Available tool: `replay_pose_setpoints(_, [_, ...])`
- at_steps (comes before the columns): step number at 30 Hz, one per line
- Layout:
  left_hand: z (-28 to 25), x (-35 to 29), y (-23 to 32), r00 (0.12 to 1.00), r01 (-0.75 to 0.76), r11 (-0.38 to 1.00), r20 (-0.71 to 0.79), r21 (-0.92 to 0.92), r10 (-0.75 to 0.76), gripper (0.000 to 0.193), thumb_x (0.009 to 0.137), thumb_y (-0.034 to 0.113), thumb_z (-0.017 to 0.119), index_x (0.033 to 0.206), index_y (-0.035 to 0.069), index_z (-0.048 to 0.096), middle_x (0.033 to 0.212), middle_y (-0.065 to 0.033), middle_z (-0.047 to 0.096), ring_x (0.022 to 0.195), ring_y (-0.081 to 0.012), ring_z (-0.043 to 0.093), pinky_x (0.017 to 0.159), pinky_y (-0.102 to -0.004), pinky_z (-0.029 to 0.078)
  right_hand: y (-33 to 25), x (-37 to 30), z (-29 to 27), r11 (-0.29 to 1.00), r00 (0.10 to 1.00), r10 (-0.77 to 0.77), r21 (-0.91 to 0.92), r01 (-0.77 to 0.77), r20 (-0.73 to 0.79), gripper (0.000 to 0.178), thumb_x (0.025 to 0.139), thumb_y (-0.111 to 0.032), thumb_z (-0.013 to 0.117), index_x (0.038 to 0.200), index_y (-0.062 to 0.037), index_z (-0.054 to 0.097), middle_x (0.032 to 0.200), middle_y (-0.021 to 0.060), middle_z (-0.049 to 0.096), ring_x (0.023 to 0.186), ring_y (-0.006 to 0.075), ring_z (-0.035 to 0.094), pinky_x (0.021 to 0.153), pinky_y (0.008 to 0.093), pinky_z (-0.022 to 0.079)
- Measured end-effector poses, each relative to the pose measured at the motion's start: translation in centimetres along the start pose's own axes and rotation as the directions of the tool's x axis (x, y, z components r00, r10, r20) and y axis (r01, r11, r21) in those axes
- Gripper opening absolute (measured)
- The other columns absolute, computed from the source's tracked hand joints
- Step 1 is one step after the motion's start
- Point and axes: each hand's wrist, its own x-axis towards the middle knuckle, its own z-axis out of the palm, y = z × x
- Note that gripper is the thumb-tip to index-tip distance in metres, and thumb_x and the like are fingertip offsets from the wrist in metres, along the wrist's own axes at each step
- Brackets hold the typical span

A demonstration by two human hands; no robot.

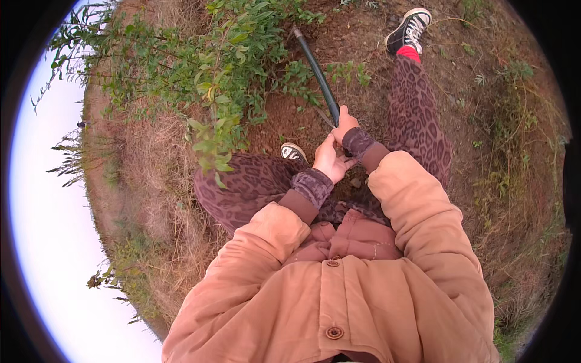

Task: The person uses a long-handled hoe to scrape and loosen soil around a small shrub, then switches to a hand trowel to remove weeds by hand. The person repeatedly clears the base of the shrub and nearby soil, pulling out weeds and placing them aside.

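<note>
My right hand (345, 125) is closed round the near end of a long, dark green-handled tool (319, 75). Its shaft slants away to the far left, toward a metal end beside the leaves; the shape of that end is partly lost against the soil. Just left of and below my right wrist is my left hand (330, 160), palm partly showing, thumb apart from the fingers, nothing visible in it. Its fingertips reach close to the right cuff; whether they touch it I cannot tell. A thin, pale curved stem (324, 116) lies beside the handle near my right hand.
A leafy green shrub (236, 78) spreads over the far left, its branches hanging near my left knee. Reddish bare soil (269, 130) lies between my legs. My right shoe (409, 29) is stretched far out; my left shoe (293, 152) is tucked close. Dry grass (160, 181) covers the left slope.
</note>
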Motion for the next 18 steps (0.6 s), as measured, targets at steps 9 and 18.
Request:
replay_pose_setpoints(9, [-1.2, 1.8, -1.0, 0.997, -0.002, 0.966, -0.081, -0.258, -0.020, 0.056, 0.090, 0.049, 0.017, 0.126, 0.008, 0.029, 0.129, -0.0109, 0.034, 0.117, -0.0287, 0.037, 0.097, -0.0488, 0.031, -1.1, 0.0, 1.8, 0.998, 0.999, 0.024, -0.056, -0.021, 0.049, 0.049, 0.069, -0.010, 0.063, 0.102, 0.0014, 0.030, 0.087, 0.0279, 0.056, 0.079, 0.0402, 0.058, 0.066, 0.0445, 0.047])
replay_pose_setpoints(18, [-1.1, 2.4, -0.2, 0.954, -0.298, 0.955, -0.025, 0.007, 0.298, 0.040, 0.091, 0.043, 0.030, 0.114, 0.012, 0.040, 0.112, -0.0050, 0.045, 0.093, -0.0231, 0.047, 0.081, -0.0413, 0.040, -0.9, 4.7, 0.6, 0.595, 0.940, -0.196, 0.796, -0.113, 0.280, 0.034, 0.063, -0.001, 0.062, 0.087, 0.0028, 0.038, 0.057, 0.0137, 0.051, 0.046, 0.0217, 0.054, 0.043, 0.0332, 0.044])
